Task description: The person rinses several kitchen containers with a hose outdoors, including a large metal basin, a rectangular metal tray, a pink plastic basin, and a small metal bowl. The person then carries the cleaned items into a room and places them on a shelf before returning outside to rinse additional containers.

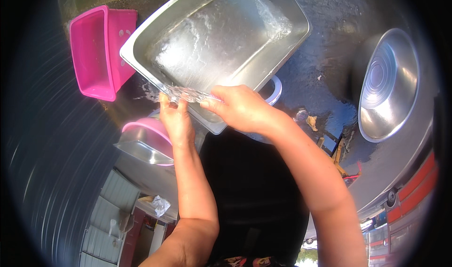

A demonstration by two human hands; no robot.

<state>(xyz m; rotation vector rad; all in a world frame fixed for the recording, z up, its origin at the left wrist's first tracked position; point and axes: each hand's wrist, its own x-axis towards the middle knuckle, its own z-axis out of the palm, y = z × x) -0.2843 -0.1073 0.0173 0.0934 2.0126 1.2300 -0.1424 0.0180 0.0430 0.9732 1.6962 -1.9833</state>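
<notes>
A large rectangular stainless-steel pan [226, 51] is tilted in front of me, its inside wet and shining. My left hand [176, 120] grips the pan's near rim, thumb and fingers at the edge. Just right of it, my right hand [236, 106] is closed on what looks like a hose, whose end is mostly hidden by the fingers. Clear water [183, 93] streams from there across the rim and splashes past my left fingertips. A pale loop of hose [275, 92] shows below the pan, beside my right wrist.
On the left a pink rectangular plastic tub [122, 51] lies tipped on its side. Nearer, a pink basin [146, 125] stands with a steel pan [146, 152] against it. A round metal basin [388, 85] rests at right on the wet ground [328, 55]. Wooden pieces [338, 154] lie near my right forearm.
</notes>
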